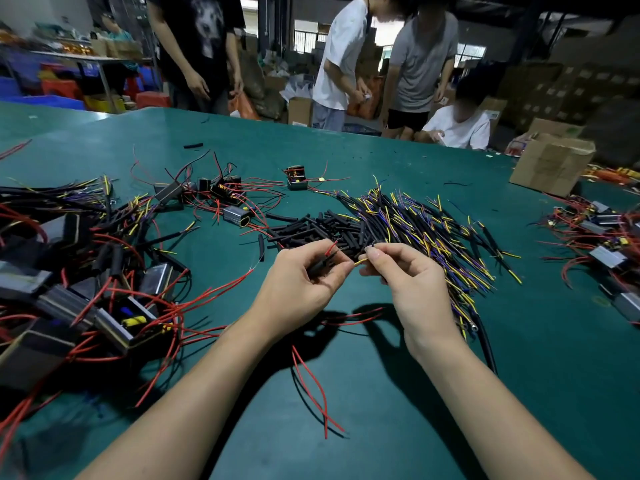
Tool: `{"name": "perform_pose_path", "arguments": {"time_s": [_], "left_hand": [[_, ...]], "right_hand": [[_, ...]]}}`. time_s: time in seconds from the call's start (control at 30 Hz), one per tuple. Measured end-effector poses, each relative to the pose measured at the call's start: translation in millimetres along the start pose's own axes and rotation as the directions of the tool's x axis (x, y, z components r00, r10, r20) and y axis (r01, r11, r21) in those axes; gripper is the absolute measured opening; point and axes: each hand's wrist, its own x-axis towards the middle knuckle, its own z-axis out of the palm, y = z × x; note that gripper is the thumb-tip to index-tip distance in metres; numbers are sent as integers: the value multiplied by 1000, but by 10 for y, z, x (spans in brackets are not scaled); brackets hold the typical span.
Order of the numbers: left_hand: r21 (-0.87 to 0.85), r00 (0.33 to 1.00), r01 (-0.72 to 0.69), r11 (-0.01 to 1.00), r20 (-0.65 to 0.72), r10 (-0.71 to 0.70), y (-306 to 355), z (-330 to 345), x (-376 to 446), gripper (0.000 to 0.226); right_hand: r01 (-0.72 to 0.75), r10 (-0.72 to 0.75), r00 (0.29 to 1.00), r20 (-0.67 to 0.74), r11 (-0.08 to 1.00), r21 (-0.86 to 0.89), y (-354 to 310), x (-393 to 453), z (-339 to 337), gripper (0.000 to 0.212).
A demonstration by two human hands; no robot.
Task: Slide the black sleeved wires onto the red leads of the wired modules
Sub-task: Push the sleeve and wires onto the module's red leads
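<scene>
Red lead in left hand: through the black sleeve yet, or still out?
Cannot tell. Red lead tip shows above the black sleeve the left hand grips; fingers hide the joint.

Large work table [346, 143] with a green surface fills the foreground. Behind its far edge stand three people [346, 57]; a fourth [460, 123] sits low. Cardboard box [550, 164] rests on the table at right. Stacked cartons [571, 88] line the right side. Blue and red bins [52, 88] sit at left beneath a bench [90, 58]. Bright windows [308, 39] at rear; interior otherwise dim.
</scene>
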Motion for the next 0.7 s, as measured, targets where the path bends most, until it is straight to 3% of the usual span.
{"name": "perform_pose_path", "arguments": {"time_s": [0.17,0.43,0.7], "left_hand": [[-53,1000,26,998,-9,-26,15,-23,-1,5],[-127,999,42,991,-15,-44,6,-16,15,12],[-103,998,6,995,-65,-13,-22,2,11,7]], "right_hand": [[89,-80,994,77,989,-121,-18,27,-25,16],[180,-131,974,185,944,-278,1,6,-16,28],[357,-244,931,270,761,-541,-23,5,-64,13]]}}
